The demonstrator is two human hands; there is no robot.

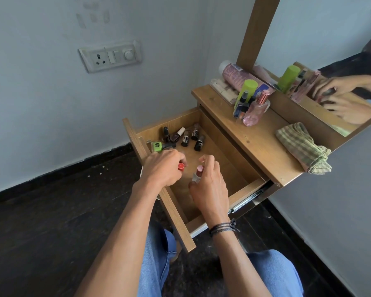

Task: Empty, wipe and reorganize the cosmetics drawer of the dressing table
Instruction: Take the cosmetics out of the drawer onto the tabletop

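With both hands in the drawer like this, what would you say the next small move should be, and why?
Probably set the red-capped item in the left hand down beside the small bottles grouped at the far corner of the drawer. The right hand holds a pink-capped tube, the drawer floor is mostly bare, and the cloth lies folded on the tabletop.

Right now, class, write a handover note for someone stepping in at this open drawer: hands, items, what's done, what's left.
Left hand grips a red-capped tube. Right hand pinches a pink-capped clear tube. Both are over the open wooden drawer.
Small dark nail-polish bottles and a green-capped bottle cluster in the drawer's far corner.
A folded green checked cloth lies on the wooden tabletop, apart from a pink glass perfume bottle.
Done: drawer open, floor mostly bare.
Left: place both held tubes. I cannot tell whether wiping has happened.
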